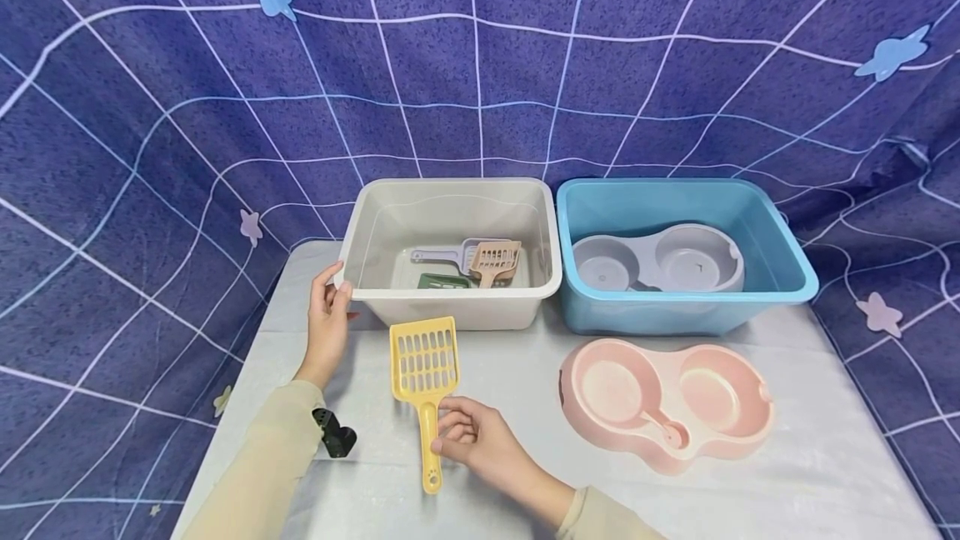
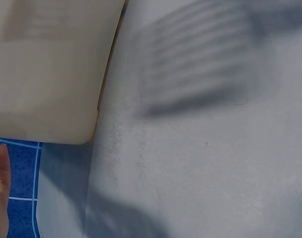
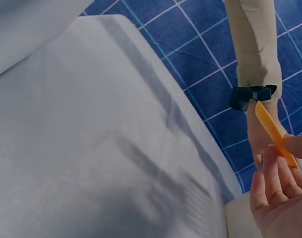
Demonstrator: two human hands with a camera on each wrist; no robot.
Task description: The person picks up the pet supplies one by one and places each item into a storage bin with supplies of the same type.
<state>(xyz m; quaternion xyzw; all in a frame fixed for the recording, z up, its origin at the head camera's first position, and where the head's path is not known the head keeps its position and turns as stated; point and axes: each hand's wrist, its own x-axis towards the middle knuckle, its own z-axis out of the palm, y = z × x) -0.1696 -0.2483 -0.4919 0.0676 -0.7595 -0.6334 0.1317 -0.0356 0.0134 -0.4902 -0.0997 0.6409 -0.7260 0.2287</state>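
My right hand point(image 1: 480, 444) pinches the handle of a yellow litter scoop point(image 1: 428, 432) between thumb and fingers. Slotted head pointing away, the scoop is held over the table, where its shadow falls in both wrist views. In the right wrist view, the yellow handle point(image 3: 272, 129) sits edge-on between thumb and fingertips. At the left front corner of a light grey litter box point(image 1: 450, 293), my left hand point(image 1: 327, 327) holds the rim. Inside that box lie a lavender scoop point(image 1: 442, 256), a tan scoop point(image 1: 497, 257) and a partly hidden green scoop point(image 1: 442, 282).
A blue litter box point(image 1: 645, 315) stands right of the grey one, holding a grey double bowl point(image 1: 647, 262). In front of it, a pink double bowl point(image 1: 667, 402) rests on the white-covered table point(image 1: 517, 373). A purple-blue patterned curtain point(image 1: 480, 65) hangs behind.
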